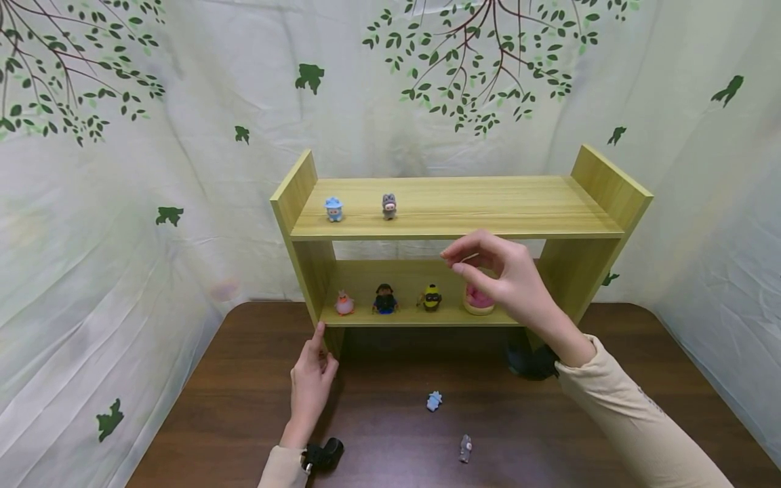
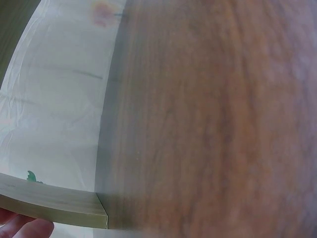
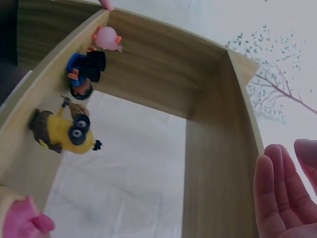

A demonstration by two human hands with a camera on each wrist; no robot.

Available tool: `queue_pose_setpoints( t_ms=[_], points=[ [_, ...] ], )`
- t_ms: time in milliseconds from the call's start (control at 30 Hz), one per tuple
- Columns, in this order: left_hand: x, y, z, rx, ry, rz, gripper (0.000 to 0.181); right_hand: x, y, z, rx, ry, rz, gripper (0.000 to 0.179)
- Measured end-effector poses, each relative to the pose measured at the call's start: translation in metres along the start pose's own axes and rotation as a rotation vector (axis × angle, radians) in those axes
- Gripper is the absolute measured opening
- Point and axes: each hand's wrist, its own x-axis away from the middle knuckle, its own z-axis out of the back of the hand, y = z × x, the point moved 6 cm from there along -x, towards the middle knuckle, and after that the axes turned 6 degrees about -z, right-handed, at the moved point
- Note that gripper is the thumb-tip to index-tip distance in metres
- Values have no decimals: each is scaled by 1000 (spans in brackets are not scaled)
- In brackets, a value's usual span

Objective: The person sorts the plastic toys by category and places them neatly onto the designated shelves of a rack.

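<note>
My right hand (image 1: 509, 274) hovers in front of the wooden shelf unit (image 1: 457, 236), thumb and fingertips bent toward each other, nothing visible between them. In the right wrist view its fingers (image 3: 267, 193) are beside the upper board's edge. My left hand (image 1: 311, 383) touches the unit's lower left edge with an extended index finger. Blue-hatted (image 1: 333, 210) and grey-hooded figurines (image 1: 389, 207) stand on top. Below stand a pink bird-like figurine (image 1: 344, 303), a dark-clothed figurine (image 1: 385, 299), a Minion figurine (image 1: 431, 298) and a pink figurine (image 1: 478, 299), the last partly hidden by my right hand.
A small light-blue figurine (image 1: 434, 401) and a grey one (image 1: 466, 449) lie on the brown table (image 1: 390, 420) in front of the unit. Behind it hangs a pale curtain (image 1: 244, 203) printed with leaves. Something dark (image 1: 529, 359) sits by the unit's right foot.
</note>
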Motion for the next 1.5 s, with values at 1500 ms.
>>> queue_pose_setpoints(
  t_ms=[1500],
  points=[
    [0, -1, -1, -18, -1, -3, 91, 68, 63, -24, -20, -102, -134, 25]
  ],
)
